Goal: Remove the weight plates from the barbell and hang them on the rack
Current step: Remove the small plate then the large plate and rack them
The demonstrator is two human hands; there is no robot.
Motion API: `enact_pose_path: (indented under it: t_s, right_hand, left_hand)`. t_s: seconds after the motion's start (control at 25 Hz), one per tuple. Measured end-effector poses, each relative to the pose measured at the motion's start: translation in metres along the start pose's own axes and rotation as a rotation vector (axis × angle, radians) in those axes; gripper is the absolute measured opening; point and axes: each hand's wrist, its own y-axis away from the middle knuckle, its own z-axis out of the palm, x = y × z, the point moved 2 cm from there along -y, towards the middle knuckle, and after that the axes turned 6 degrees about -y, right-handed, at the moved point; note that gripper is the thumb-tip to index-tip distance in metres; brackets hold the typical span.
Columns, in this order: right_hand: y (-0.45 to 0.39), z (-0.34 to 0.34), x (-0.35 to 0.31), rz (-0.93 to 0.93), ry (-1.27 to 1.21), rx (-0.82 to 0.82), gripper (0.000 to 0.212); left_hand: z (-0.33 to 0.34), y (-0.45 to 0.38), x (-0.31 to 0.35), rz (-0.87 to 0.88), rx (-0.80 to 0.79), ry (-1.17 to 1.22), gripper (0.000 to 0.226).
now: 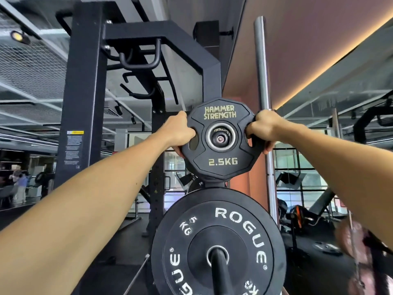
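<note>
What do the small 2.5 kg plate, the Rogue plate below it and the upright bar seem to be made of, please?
2.5 kg plate: apparently matte black rubber or urethane coating; moulded gold lettering, metal ring at its hole.
Rogue plate: looks like dull black rubber; worn white print.
Upright bar: bright metal, probably chromed steel; it mirrors light.

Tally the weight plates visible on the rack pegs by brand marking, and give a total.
Hammer Strength 2.5KG plate, held at both side grips by the left hand and right hand: 1
Rogue 5KG plate on the lower peg: 1
Total: 2
A further plate may sit behind the upper one, but it is too hidden to count.
</note>
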Motion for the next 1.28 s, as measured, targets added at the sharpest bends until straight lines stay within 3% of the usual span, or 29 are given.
enact_pose_path:
  t_s: [0.24,0.4,0.6,0.96,1.16,1.28]
  right_hand:
    - [-0.041,0.033,0.029,-0.172,0.007,0.118,0.018]
    - [-0.065,0.056,0.051,-0.235,0.034,0.143,0.029]
    - [-0.087,0.077,0.065,-0.263,0.294,0.224,0.028]
    - [-0.116,0.097,0.077,-0.26,0.523,0.289,0.028]
    - [-0.105,0.104,0.071,-0.194,0.635,0.228,0.023]
    - [-0.086,0.11,0.073,-0.083,0.476,0.17,0.038]
  left_hand:
    - [0.034,-0.036,-0.032,0.044,0.087,-0.153,0.03]
    - [0.051,-0.056,-0.049,0.118,-0.007,-0.163,0.029]
    - [0.073,-0.078,-0.068,0.145,0.142,-0.579,0.025]
    - [0.095,-0.107,-0.081,0.164,0.228,-0.607,0.022]
    - [0.1,-0.096,-0.076,0.11,0.236,-0.614,0.029]
    - [0.107,-0.08,-0.079,0.037,0.181,-0.533,0.047]
